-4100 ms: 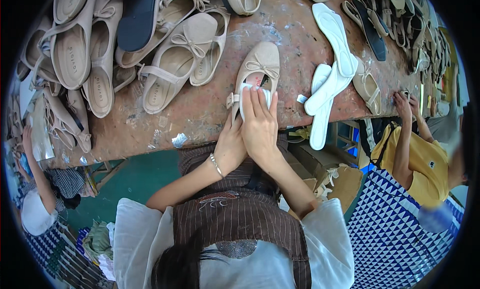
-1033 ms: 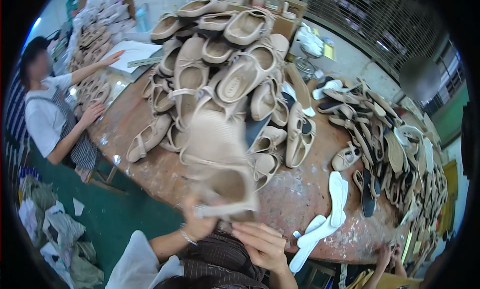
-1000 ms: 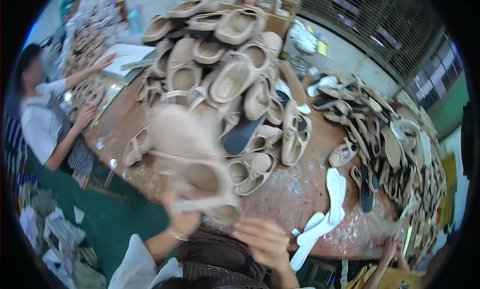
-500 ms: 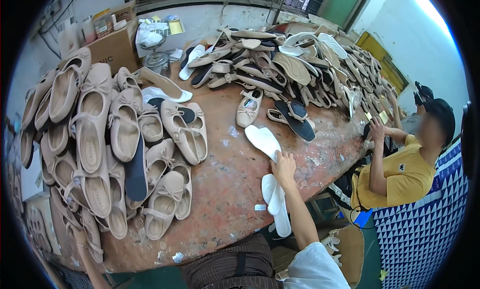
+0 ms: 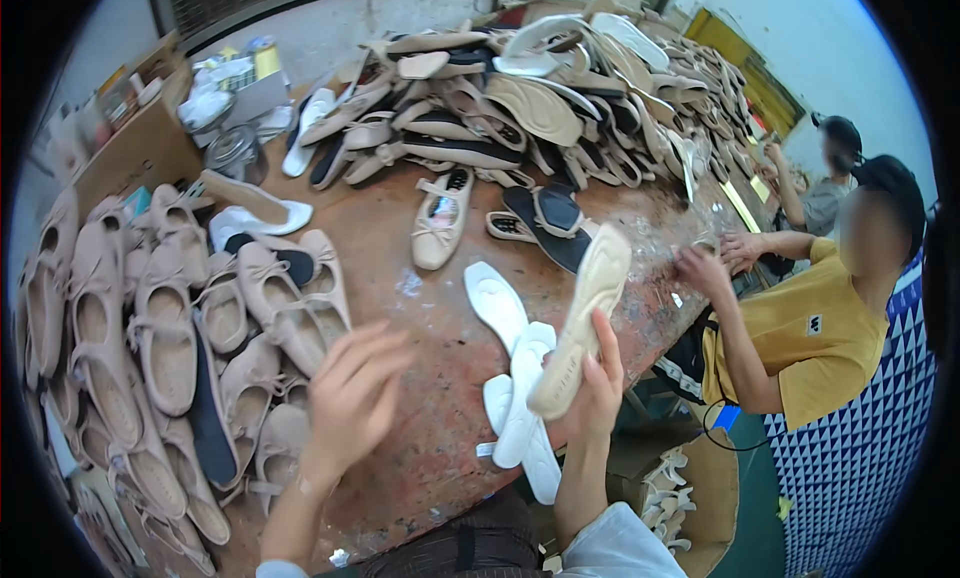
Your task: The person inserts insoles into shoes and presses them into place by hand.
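Observation:
My right hand (image 5: 598, 378) grips a beige insole (image 5: 582, 323) with a padded top, raised and tilted above the table's front edge. Close by, several white sole-shaped pieces (image 5: 525, 393) overlap on the table, and another white piece (image 5: 495, 296) lies just beyond them. My left hand (image 5: 360, 398) hovers over the table, a little blurred, fingers stretched out and nothing in it. Left of it is a big heap of beige strapped flat shoes (image 5: 165, 303), some with bows. A single beige shoe (image 5: 443, 218) and a dark sole (image 5: 545, 223) lie farther back.
A large pile of beige shoes, soles and insoles (image 5: 535, 108) covers the worktable's (image 5: 400, 478) far side. On the right, a person in a yellow shirt (image 5: 800, 328) works at the table, another person behind. Below is a cardboard box (image 5: 715, 498) with white pieces.
My right hand has let go of the white piece, now on the white stack, and lifted a beige insole. My left hand has come from the left shoe heap toward the middle.

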Available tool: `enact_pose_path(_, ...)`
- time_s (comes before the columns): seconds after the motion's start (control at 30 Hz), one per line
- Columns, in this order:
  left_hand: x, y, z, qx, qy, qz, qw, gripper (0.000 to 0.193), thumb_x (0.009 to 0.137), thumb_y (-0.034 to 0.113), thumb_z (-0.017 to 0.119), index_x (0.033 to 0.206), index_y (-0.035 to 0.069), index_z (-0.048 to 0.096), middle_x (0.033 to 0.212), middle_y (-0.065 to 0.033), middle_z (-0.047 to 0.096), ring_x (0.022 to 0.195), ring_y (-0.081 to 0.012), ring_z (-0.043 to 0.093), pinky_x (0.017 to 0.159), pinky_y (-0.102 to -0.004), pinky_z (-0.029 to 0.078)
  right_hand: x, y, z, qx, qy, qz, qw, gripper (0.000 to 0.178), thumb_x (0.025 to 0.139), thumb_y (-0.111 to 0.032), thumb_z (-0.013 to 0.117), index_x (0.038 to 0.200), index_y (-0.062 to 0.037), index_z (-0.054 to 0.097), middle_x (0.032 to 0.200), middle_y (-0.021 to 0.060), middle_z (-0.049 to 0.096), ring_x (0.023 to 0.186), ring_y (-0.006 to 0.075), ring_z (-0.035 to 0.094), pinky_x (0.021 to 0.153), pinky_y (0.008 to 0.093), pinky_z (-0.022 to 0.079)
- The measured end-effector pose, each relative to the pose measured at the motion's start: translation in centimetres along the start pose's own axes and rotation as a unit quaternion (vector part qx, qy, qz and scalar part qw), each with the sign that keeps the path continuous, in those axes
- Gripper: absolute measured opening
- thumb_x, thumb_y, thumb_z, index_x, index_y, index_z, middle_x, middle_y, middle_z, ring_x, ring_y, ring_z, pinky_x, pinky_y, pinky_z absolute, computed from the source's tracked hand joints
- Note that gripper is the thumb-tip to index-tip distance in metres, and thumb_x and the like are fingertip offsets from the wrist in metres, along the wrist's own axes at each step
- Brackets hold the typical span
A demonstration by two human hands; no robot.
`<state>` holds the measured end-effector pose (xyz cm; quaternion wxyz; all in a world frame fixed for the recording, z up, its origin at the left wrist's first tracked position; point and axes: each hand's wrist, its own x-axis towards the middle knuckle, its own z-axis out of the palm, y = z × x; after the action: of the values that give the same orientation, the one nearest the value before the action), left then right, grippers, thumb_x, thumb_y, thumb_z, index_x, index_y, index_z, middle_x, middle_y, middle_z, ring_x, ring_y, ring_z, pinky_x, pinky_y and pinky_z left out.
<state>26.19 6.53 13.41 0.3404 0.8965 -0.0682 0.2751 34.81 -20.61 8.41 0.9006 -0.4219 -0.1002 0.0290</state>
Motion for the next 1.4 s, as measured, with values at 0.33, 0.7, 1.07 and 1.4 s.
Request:
enact_pose_path(0.33,20.7,-1.5,27.0,0.123,-0.182,0.068,0.973,0.050,0.084,0.013,0.070,0.133,0.017,0.061,0.140,-0.0211,0.054,0.127,-0.0420,0.052,0.096,-0.0474,0.051,-5.9,-2.9,-9.0,0.150,0.066,0.083,0.983,0.027,0.093,-0.019,0.070,0.103,0.0052,0.068,0.079,0.0157,0.071,0.068,0.0224,0.068,0.068,0.0337,0.055)
enact_pose_path(0.7,4.1,-1.8,7.8,-0.553,0.200,-0.309,0.748,0.036,0.104,0.014,0.056,0.136,-0.004,0.052,0.133,-0.0101,0.061,0.124,-0.0210,0.059,0.103,-0.0382,0.051,-5.7,-1.1,-6.0,0.138,0.122,0.204,0.961,0.061,0.100,-0.025,0.052,0.150,0.0039,0.033,0.141,0.0288,0.051,0.114,0.0326,0.065,0.101,0.0439,0.051)
enact_pose_path(1.07,-22.3,9.0,9.3,-0.516,-0.076,-0.634,0.571,0.039,0.104,0.019,0.059,0.135,-0.004,0.052,0.129,-0.0177,0.063,0.112,-0.0272,0.068,0.085,-0.0383,0.062,-9.6,-0.1,-0.5,-0.253,-0.180,0.165,0.936,0.069,0.109,-0.048,0.032,0.152,0.0063,0.034,0.139,0.0224,0.055,0.112,0.0266,0.058,0.102,0.0424,0.044)
enact_pose_path(1.4,-26.0,5.4,-0.4,0.115,0.008,-0.492,0.863,0.035,0.090,0.024,0.074,0.119,0.007,0.065,0.070,-0.0124,0.066,0.059,-0.0312,0.066,0.057,-0.0413,0.052,-13.0,1.2,0.1,-0.662,-0.408,-0.142,0.612,0.030,0.075,-0.007,0.076,0.104,-0.0074,0.079,0.119,0.0123,0.068,0.104,0.0325,0.060,0.090,0.0437,0.047)
